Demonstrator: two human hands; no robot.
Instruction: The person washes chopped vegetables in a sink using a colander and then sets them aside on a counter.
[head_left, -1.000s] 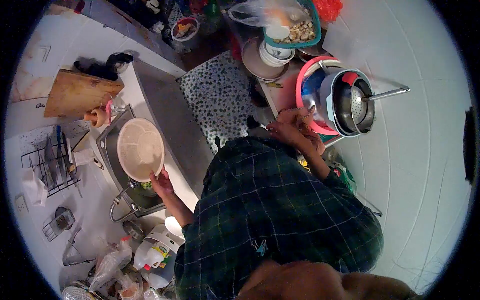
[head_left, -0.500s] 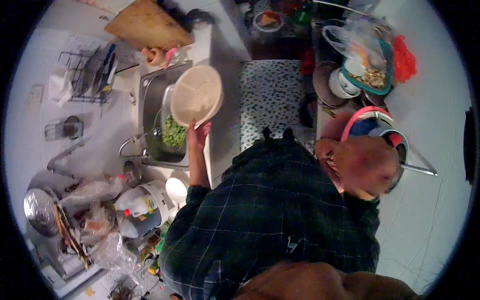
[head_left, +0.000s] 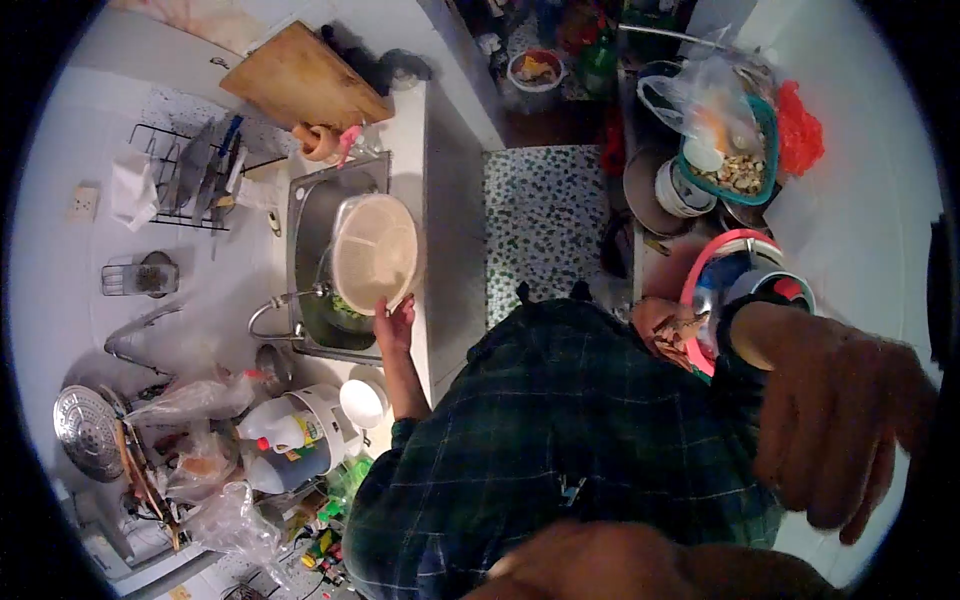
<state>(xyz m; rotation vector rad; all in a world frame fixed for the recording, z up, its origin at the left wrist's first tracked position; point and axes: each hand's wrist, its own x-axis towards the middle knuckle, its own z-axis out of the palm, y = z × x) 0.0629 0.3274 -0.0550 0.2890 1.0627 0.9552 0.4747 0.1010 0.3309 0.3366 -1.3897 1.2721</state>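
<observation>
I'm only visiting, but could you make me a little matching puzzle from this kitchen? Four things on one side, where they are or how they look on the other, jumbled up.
Things:
1. Beige basket
2. Wooden board
3. Teal container
4. Red plastic bag

Places and states:
A. Holds pale pieces, with a clear bag lying partly over it
B. Beyond the far end of the sink
C. Right beside the teal container
D. Held at its rim by the person's left hand

Right pairs: 1-D, 2-B, 3-A, 4-C
</observation>
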